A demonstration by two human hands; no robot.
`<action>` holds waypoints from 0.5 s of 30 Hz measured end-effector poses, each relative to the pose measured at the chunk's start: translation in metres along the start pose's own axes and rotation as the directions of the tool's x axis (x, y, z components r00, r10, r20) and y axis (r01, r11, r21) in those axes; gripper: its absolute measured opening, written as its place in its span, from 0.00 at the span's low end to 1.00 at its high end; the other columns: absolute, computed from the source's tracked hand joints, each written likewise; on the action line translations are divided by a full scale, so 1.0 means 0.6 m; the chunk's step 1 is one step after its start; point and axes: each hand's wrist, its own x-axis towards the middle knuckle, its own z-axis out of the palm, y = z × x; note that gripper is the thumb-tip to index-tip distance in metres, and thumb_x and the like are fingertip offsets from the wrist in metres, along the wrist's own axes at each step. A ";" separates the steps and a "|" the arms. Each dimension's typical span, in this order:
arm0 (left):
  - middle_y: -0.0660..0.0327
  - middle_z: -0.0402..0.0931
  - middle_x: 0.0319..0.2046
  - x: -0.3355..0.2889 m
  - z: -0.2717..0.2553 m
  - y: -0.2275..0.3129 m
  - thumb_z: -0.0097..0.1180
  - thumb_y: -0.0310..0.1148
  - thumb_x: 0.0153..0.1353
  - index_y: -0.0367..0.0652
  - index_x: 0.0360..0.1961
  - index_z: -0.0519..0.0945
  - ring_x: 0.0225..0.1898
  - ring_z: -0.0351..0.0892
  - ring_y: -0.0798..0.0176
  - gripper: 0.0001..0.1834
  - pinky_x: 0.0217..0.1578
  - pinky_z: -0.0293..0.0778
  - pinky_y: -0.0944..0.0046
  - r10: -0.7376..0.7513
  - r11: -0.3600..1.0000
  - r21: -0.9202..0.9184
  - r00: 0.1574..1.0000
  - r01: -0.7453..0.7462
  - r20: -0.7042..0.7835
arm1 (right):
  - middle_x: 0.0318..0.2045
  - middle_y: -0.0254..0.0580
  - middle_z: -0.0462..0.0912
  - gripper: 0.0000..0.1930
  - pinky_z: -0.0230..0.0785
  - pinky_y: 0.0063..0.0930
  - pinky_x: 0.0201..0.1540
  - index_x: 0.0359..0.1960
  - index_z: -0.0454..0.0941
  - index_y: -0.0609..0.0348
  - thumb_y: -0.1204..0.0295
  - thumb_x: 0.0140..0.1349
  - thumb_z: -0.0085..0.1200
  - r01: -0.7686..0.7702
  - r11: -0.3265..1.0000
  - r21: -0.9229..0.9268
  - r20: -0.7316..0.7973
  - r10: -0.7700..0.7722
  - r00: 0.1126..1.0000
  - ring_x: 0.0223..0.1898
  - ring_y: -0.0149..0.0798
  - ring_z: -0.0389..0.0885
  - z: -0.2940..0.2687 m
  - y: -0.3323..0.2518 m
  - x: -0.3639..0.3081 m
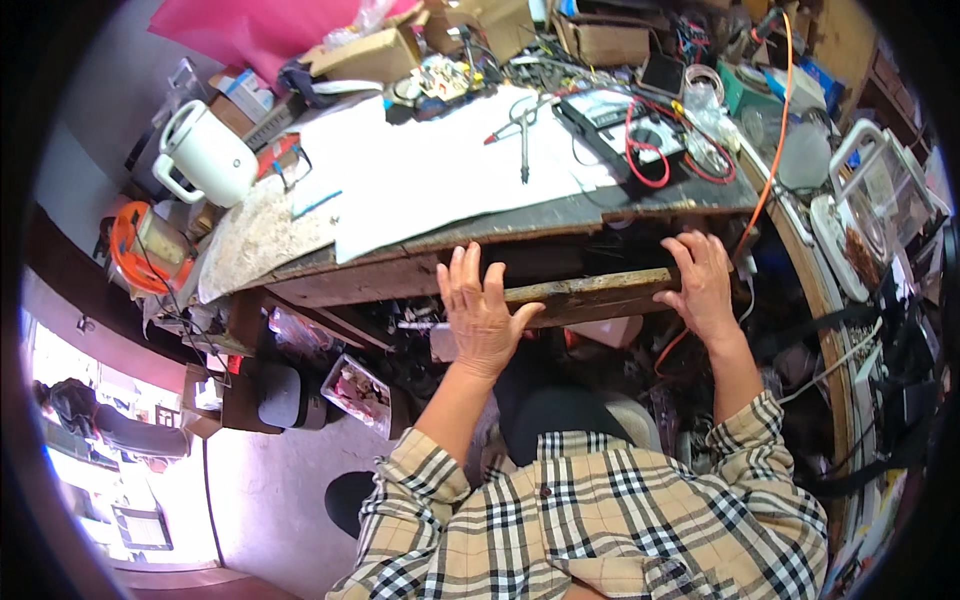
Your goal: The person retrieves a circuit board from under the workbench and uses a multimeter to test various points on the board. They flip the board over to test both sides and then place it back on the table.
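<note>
The left hand [480, 310] and right hand [703, 285] are open, fingers spread and gripping nothing, with a wooden board [590, 299] between them below the near edge of the surface [685, 200]; whether either touches it I cannot tell. Reckoned from midway between them, a white sheet [420, 190] lies on the surface at 10 o'clock, a slim tool [524, 150] at 11, and a meter [620, 130] between 12 and 1. An orange cord [775, 180] passes at 2, and a kettle [212, 155] stands farthest, at 10.
</note>
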 end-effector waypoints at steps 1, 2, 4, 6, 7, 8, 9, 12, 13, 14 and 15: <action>0.48 0.55 0.62 0.006 0.015 -0.002 0.76 0.46 0.32 0.43 0.52 0.68 0.65 0.53 0.41 0.45 0.66 0.49 0.40 0.003 1.000 0.011 0.999 -0.003 -0.048 | 0.47 0.42 0.69 0.40 0.56 0.48 0.60 0.51 0.71 0.54 0.70 0.29 0.74 -0.034 0.999 -0.030 -0.031 0.033 0.999 0.54 0.49 0.68 0.011 0.005 0.000; 0.48 0.54 0.62 0.009 0.033 -0.009 0.76 0.47 0.32 0.43 0.52 0.66 0.64 0.52 0.41 0.46 0.66 0.49 0.39 0.028 0.998 0.055 0.995 -0.023 -0.099 | 0.46 0.43 0.69 0.40 0.56 0.47 0.60 0.51 0.70 0.54 0.69 0.29 0.74 -0.066 0.996 -0.060 -0.077 0.061 0.995 0.52 0.48 0.68 0.019 0.007 0.004; 0.48 0.54 0.62 0.012 0.063 -0.003 0.75 0.47 0.34 0.42 0.47 0.68 0.63 0.52 0.42 0.40 0.65 0.51 0.39 0.030 0.997 0.075 0.983 -0.016 -0.182 | 0.45 0.44 0.69 0.39 0.57 0.45 0.58 0.51 0.70 0.55 0.67 0.31 0.73 -0.186 0.978 -0.091 -0.124 0.175 0.977 0.51 0.51 0.68 0.053 0.023 -0.008; 0.49 0.54 0.62 0.016 0.076 0.000 0.74 0.47 0.37 0.41 0.44 0.70 0.63 0.52 0.41 0.36 0.64 0.53 0.39 0.022 0.995 0.101 0.973 0.001 -0.229 | 0.46 0.46 0.69 0.35 0.59 0.44 0.57 0.50 0.69 0.57 0.69 0.37 0.71 -0.260 0.961 -0.096 -0.150 0.244 0.958 0.52 0.54 0.66 0.071 0.017 -0.011; 0.48 0.54 0.63 0.012 0.077 -0.003 0.74 0.44 0.38 0.41 0.44 0.71 0.65 0.52 0.41 0.34 0.64 0.53 0.39 0.014 0.995 0.095 0.977 0.007 -0.213 | 0.47 0.47 0.69 0.33 0.59 0.44 0.56 0.50 0.69 0.57 0.70 0.38 0.71 -0.265 0.962 -0.056 -0.201 0.250 0.947 0.52 0.54 0.66 0.077 0.006 -0.009; 0.47 0.54 0.64 0.008 0.074 -0.010 0.73 0.43 0.40 0.41 0.45 0.71 0.65 0.52 0.41 0.33 0.64 0.53 0.39 0.011 0.994 0.105 0.984 0.008 -0.180 | 0.47 0.47 0.69 0.32 0.59 0.44 0.56 0.49 0.69 0.57 0.72 0.39 0.70 -0.268 0.963 -0.016 -0.252 0.256 0.933 0.52 0.54 0.67 0.081 -0.006 -0.008; 0.46 0.54 0.64 0.002 0.067 -0.012 0.72 0.41 0.41 0.41 0.46 0.71 0.66 0.52 0.41 0.32 0.64 0.52 0.39 0.002 0.994 0.111 0.989 0.015 -0.147 | 0.47 0.48 0.70 0.31 0.60 0.44 0.56 0.49 0.70 0.58 0.73 0.40 0.69 -0.265 0.964 0.022 -0.297 0.259 0.919 0.52 0.54 0.67 0.083 -0.017 -0.013; 0.43 0.57 0.63 -0.036 0.035 -0.004 0.67 0.35 0.49 0.41 0.50 0.71 0.64 0.57 0.40 0.27 0.64 0.52 0.39 0.013 1.000 -0.022 0.983 -0.017 -0.182 | 0.37 0.48 0.75 0.17 0.69 0.38 0.43 0.41 0.73 0.60 0.75 0.49 0.64 -0.305 0.921 0.240 -0.249 0.362 0.898 0.39 0.50 0.76 0.075 -0.051 -0.037; 0.47 0.61 0.61 -0.056 0.027 -0.007 0.65 0.34 0.50 0.41 0.49 0.72 0.63 0.60 0.44 0.25 0.64 0.54 0.42 0.035 0.998 -0.037 0.985 -0.042 -0.172 | 0.33 0.47 0.76 0.13 0.71 0.36 0.38 0.37 0.74 0.61 0.75 0.52 0.63 -0.368 0.849 0.380 -0.095 0.431 0.897 0.34 0.48 0.78 0.084 -0.063 -0.041; 0.48 0.63 0.60 -0.083 0.024 -0.015 0.63 0.34 0.52 0.41 0.49 0.72 0.62 0.62 0.46 0.23 0.63 0.54 0.43 0.059 0.995 -0.072 0.992 -0.067 -0.107 | 0.30 0.47 0.76 0.10 0.71 0.36 0.35 0.35 0.74 0.61 0.74 0.53 0.62 -0.326 0.843 0.427 -0.061 0.387 0.920 0.31 0.48 0.78 0.104 -0.073 -0.037; 0.50 0.64 0.60 -0.115 0.014 -0.021 0.63 0.34 0.52 0.41 0.49 0.72 0.62 0.63 0.48 0.23 0.63 0.55 0.44 0.065 0.992 -0.108 0.998 -0.065 -0.007 | 0.28 0.46 0.76 0.08 0.71 0.35 0.32 0.32 0.74 0.61 0.73 0.54 0.61 -0.289 0.833 0.471 -0.024 0.340 0.940 0.28 0.47 0.79 0.121 -0.086 -0.034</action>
